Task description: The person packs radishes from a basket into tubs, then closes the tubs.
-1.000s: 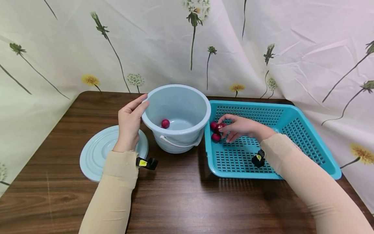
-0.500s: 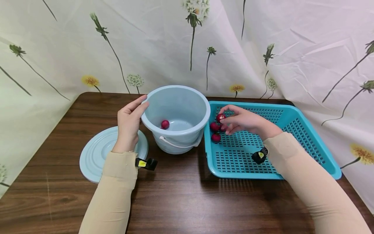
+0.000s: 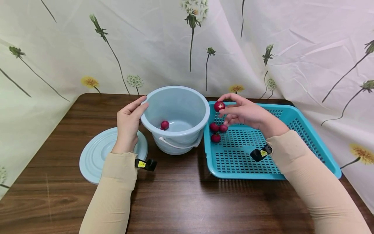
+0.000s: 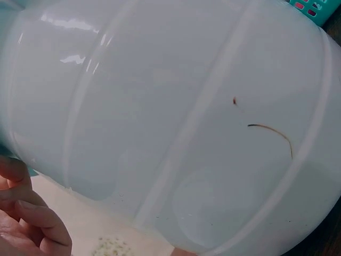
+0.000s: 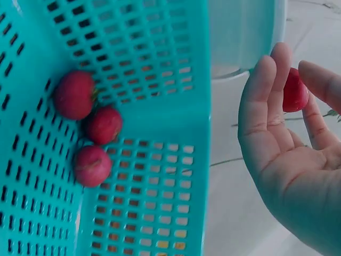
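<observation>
Since the prev. frame, R hand (image 3: 248,115) had risen w/ a radish (image 3: 219,106) pinched nr the basket's (image 3: 248,176) far L corner; L hand (image 3: 128,126) gripped the bucket (image 3: 175,148) rim, prob. to steady it. I counted 3 radishes (image 3: 216,138) in basket, 1 more radish (image 3: 165,124) (maybe 2) in bucket, 1 lid (image 3: 99,157) on worktop (image 3: 175,201).
</observation>
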Demonstrator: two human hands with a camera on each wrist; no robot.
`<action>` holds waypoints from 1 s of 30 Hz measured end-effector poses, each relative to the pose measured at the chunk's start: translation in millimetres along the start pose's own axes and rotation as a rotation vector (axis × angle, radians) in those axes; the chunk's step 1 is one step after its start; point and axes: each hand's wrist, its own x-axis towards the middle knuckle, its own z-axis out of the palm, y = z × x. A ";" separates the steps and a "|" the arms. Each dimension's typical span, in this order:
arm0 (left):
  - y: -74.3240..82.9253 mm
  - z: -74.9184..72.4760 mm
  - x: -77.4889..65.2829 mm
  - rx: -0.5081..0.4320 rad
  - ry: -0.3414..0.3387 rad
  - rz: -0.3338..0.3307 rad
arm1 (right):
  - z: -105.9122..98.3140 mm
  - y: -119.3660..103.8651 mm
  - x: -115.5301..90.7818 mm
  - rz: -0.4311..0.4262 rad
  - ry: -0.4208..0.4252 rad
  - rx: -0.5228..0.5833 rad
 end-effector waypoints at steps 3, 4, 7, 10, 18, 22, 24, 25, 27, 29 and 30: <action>-0.3 -0.2 0.2 -0.002 0.001 0.001 | 6.2 -5.7 -1.2 -0.012 0.008 0.007; -0.4 -0.3 0.3 -0.002 0.001 0.002 | 8.2 -7.4 -1.6 -0.016 0.011 0.012; -0.7 -0.5 0.4 -0.005 0.002 0.004 | 14.0 -11.5 -2.3 -0.026 0.016 0.031; -0.8 -0.6 0.4 -0.004 0.001 0.007 | 18.7 -13.8 -2.9 -0.036 0.005 0.046; -1.1 -0.4 0.4 -0.004 -0.001 0.012 | 31.7 -15.8 -1.5 -0.042 -0.029 0.065; -1.4 -0.5 0.7 -0.008 0.000 0.014 | 35.9 -16.8 -1.1 -0.031 -0.030 0.075; -1.6 -0.7 0.8 -0.011 0.001 0.014 | 36.8 -17.2 -1.2 -0.031 -0.029 0.077; -1.7 -0.7 0.9 -0.013 0.002 0.014 | 37.0 -17.3 -1.3 -0.033 -0.027 0.078; -1.9 -0.6 1.0 -0.015 0.003 0.012 | 37.2 -17.7 -1.7 -0.034 -0.028 0.077; -2.1 -0.5 1.0 -0.015 0.003 0.013 | 37.7 -18.1 -2.1 -0.038 -0.030 0.075; -2.2 -0.4 1.0 -0.015 0.004 0.013 | 38.2 -18.5 -2.3 -0.041 -0.033 0.072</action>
